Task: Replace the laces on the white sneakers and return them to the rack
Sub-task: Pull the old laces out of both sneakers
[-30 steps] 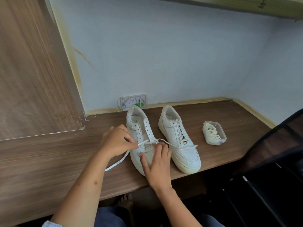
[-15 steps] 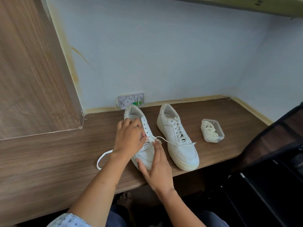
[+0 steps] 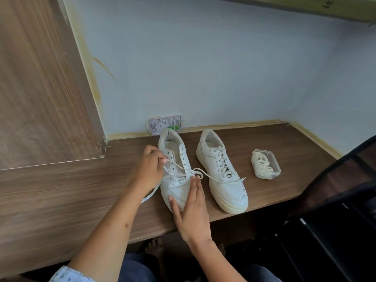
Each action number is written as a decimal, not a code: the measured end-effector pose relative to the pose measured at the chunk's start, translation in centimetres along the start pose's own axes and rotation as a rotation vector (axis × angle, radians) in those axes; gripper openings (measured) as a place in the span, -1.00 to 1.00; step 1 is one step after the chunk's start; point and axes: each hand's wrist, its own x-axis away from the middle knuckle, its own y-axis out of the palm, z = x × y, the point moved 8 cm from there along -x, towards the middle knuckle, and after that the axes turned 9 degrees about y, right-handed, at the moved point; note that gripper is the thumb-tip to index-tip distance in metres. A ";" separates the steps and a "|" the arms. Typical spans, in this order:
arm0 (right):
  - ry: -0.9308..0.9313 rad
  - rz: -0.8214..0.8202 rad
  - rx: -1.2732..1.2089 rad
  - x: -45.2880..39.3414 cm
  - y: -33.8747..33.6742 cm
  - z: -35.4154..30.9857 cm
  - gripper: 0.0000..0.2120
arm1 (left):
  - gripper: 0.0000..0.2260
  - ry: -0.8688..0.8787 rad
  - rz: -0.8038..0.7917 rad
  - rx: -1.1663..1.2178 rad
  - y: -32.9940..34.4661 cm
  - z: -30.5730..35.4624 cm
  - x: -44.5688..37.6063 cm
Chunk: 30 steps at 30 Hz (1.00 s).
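Note:
Two white sneakers stand side by side on the wooden desk, toes toward me. The left sneaker is only partly laced; a white lace crosses its lower eyelets. My left hand pinches one lace end at an eyelet on the shoe's left side. With straight fingers, my right hand presses flat on that shoe's toe. The other lace end loops out to the right toward the right sneaker, which is fully laced.
A clear plastic tub holding more white laces sits right of the shoes. A wall socket plate is behind the left sneaker. A dark rack frame stands at the right. A wooden panel rises on the left.
My left hand shifted from over the shoe's tongue to its left side, now pinching the lace end at an eyelet. The trailing lace on the desk got shorter. My right hand stayed on the toe.

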 end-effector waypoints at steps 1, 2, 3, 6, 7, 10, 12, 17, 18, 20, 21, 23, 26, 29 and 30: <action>-0.008 0.004 -0.015 0.0 -0.1 -0.1 -0.21 | -0.87 0.014 -0.019 0.012 0.2 0.2 0.1; -0.012 0.006 -0.023 0.1 -0.1 -0.1 -0.20 | -0.85 0.034 -0.025 0.008 0.2 0.6 0.1; -0.015 0.007 -0.023 0.0 -0.1 -0.1 -0.20 | -0.84 0.062 -0.015 -0.002 0.0 1.2 0.1; -0.016 0.025 -0.008 -0.2 0.1 0.0 -0.19 | -0.80 0.137 -0.029 -0.084 0.0 3.1 -0.1; -0.013 0.030 -0.006 -0.3 0.1 0.1 -0.18 | -0.81 0.147 -0.075 -0.135 0.5 3.5 -0.1; -0.009 0.030 -0.010 -0.3 0.1 0.1 -0.17 | -0.85 0.150 -0.171 -0.269 2.0 4.0 -0.3; -0.028 0.004 -0.019 -0.7 0.1 0.2 -0.16 | -0.85 0.148 -0.158 -0.291 1.9 4.0 -0.4; -0.087 -0.088 -0.002 -3.7 -0.9 2.0 -0.23 | -0.86 0.054 -0.113 -0.178 -0.4 2.4 0.0; -0.082 -0.099 0.031 -4.1 -1.1 2.3 -0.26 | -0.85 0.000 -0.191 -0.193 -0.3 1.4 0.4; -0.074 -0.126 0.085 -4.5 -0.8 2.4 -0.31 | -0.85 -0.096 -0.397 -0.263 0.0 -0.5 1.5; -0.074 -0.133 0.103 -4.6 -0.6 2.4 -0.33 | -0.84 -0.137 -0.477 -0.271 0.2 -1.2 2.2; -0.066 -0.139 0.111 -4.6 -0.2 2.1 -0.32 | -0.82 -0.183 -0.521 -0.262 0.2 -1.7 2.9; -0.051 -0.112 0.067 -5.0 -0.3 1.9 -0.33 | -0.79 -0.130 -0.307 -0.287 -0.9 0.0 2.0; -0.063 -0.157 0.028 -5.6 -0.2 1.9 -0.24 | -0.80 -0.019 -0.074 -0.243 -1.6 2.1 0.9; -0.078 -0.173 0.027 -5.8 -0.1 2.0 -0.21 | -0.80 0.019 -0.039 -0.239 -1.3 2.6 0.6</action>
